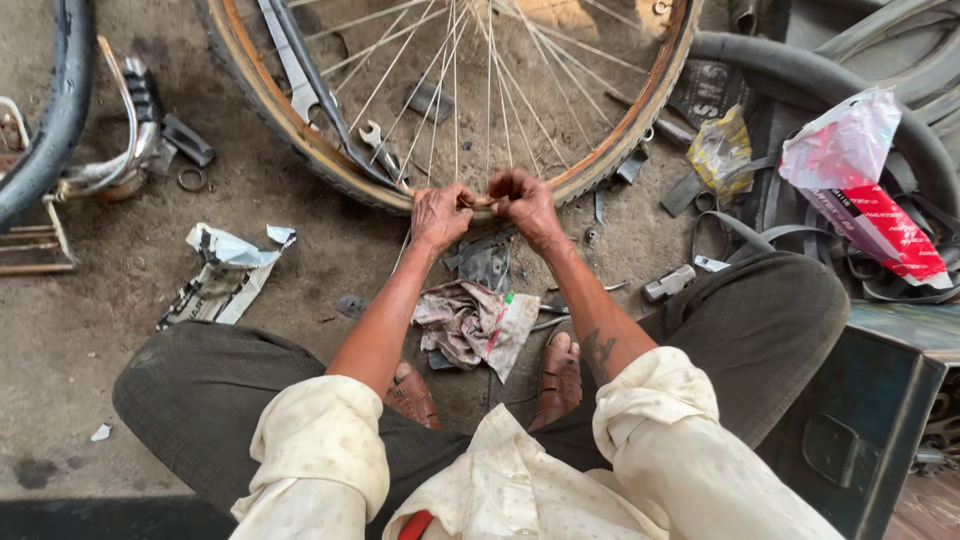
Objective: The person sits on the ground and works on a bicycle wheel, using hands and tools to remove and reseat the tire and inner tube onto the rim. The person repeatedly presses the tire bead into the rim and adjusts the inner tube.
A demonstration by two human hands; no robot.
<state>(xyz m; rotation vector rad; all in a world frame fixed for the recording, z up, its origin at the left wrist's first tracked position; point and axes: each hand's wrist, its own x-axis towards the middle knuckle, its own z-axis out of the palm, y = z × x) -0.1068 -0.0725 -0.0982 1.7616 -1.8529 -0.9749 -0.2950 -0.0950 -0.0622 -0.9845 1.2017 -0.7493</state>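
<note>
Left hand: my left hand [440, 213] is curled closed over the near edge of the wheel rim [300, 130], fingers gripping it.
Right hand: my right hand [523, 198] is closed on the same edge, just beside the left, knuckles up.
Wheel: the rusty rim with thin spokes [455, 90] lies on the dirt floor in front of my knees.
Under the hands: a crumpled rag [470, 322] lies between my sandalled feet.
Nearby: a spanner [372, 135] inside the rim; a red and white bag [865, 190] to my right.
</note>
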